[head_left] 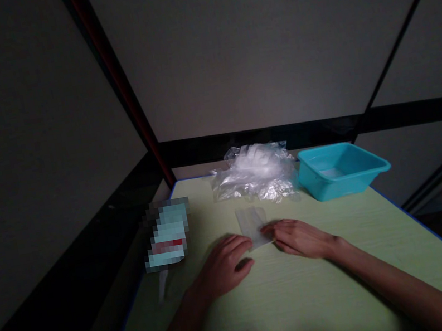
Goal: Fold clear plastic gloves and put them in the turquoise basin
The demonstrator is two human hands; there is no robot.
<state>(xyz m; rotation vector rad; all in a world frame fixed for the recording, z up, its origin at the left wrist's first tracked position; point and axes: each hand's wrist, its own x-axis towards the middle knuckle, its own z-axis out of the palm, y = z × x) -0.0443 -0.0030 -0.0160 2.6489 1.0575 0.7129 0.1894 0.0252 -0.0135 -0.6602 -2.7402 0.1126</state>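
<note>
Held left hand (226, 264) open, thumb apart, fingertips at a translucent sheet (252, 225) near-left of the blue basin (335, 187); rested right hand (299, 238), fingers bent, at the sheet's edge; could not tell whether pinching.

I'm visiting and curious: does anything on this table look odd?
Nothing looks spilled. The clear plastic heap lies crumpled and untidy left of the turquoise basin; the pixelated item at left is unclear.
</note>
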